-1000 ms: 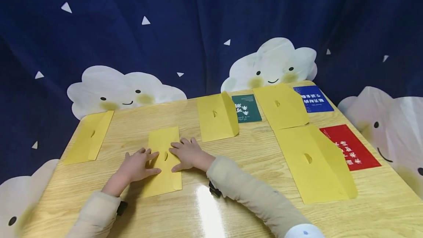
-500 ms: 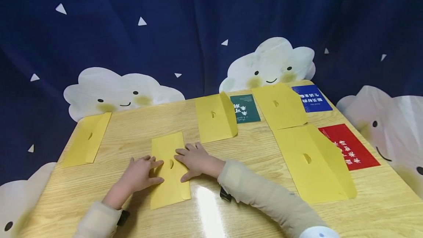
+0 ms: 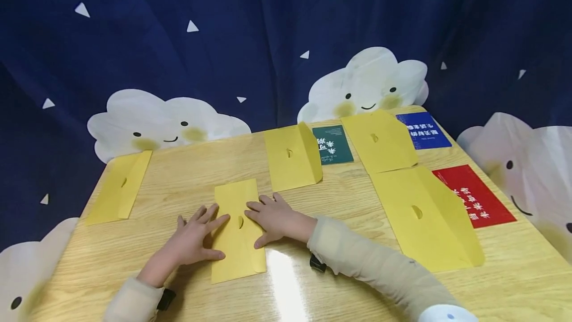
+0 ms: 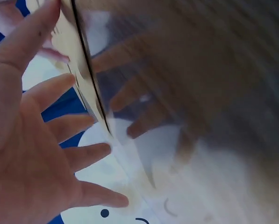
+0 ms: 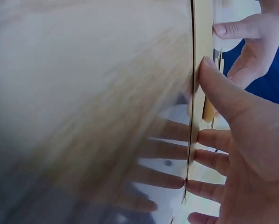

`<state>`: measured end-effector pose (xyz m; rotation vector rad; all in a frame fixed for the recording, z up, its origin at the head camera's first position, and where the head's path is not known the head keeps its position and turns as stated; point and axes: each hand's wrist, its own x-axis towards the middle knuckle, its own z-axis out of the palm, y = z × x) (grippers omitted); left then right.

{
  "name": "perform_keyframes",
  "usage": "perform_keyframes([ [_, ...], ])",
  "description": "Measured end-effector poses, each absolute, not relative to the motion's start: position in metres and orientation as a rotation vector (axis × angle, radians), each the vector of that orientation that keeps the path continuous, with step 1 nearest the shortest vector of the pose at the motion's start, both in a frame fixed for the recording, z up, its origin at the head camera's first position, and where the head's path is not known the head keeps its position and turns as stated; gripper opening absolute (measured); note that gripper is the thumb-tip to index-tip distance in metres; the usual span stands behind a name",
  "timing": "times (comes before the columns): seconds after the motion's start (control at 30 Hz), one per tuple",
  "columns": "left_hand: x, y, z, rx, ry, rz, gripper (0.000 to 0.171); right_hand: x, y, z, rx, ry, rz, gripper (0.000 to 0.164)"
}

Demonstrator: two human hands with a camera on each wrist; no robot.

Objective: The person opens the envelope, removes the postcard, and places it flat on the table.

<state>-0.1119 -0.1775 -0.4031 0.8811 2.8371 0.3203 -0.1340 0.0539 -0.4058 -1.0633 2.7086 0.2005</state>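
Observation:
A yellow paper envelope with a small half-round slot lies flat and folded over near the middle of the table in the head view. My left hand rests along its left edge, fingers spread and thumb touching the paper. On the opposite edge lies my right hand, also with spread fingers pressing the paper. The left wrist view shows the left hand with its fingers spread beside the tabletop. In the right wrist view, the fingertips of the right hand meet the envelope's thin edge.
Another folded envelope lies at the left. Three envelopes with raised flaps, back middle, back right and front right, lie beside a green card, a blue card and a red card.
The envelope between my hands has slid to the right and a little toward me, both hands moving with it. My left fingers have spread wider. The other envelopes and cards stay put.

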Motion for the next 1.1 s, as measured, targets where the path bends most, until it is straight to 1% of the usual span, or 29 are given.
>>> perform_keyframes([
  [0.1, -0.114, -0.178, -0.406, 0.926, 2.816, 0.36, 0.089, -0.132, 0.059, -0.403, -1.069, 2.706, 0.208, 0.085],
  [0.23, -0.115, -0.177, -0.409, 0.974, 2.746, 0.367, 0.093, -0.128, 0.062, -0.402, -1.089, 2.695, 0.219, 0.084],
  [0.43, -0.112, -0.17, -0.406, 0.981, 2.636, 0.387, 0.093, -0.121, 0.07, -0.403, -1.115, 2.68, 0.226, 0.083],
  [0.67, -0.107, -0.157, -0.402, 1.0, 2.63, 0.317, 0.094, -0.114, 0.081, -0.398, -1.111, 2.638, 0.181, 0.086],
  [1.1, -0.093, -0.138, -0.398, 1.021, 2.653, 0.227, 0.094, -0.103, 0.1, -0.396, -1.184, 2.617, 0.145, 0.086],
])
